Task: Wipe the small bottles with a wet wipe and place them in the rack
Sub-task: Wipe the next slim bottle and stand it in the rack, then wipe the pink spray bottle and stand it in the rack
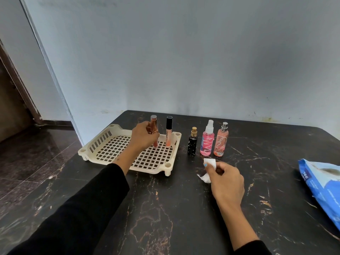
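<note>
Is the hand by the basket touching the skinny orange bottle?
Touching. The head view shows the left hand with its fingers curled round the slim orange bottle, which stands upright in the cream rack.

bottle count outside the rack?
3, upright in a row right of the rack: black bottle, pink spray bottle, peach spray bottle. None seem hidden.

Blue wipes pack (323, 183) edge-cropped
</note>
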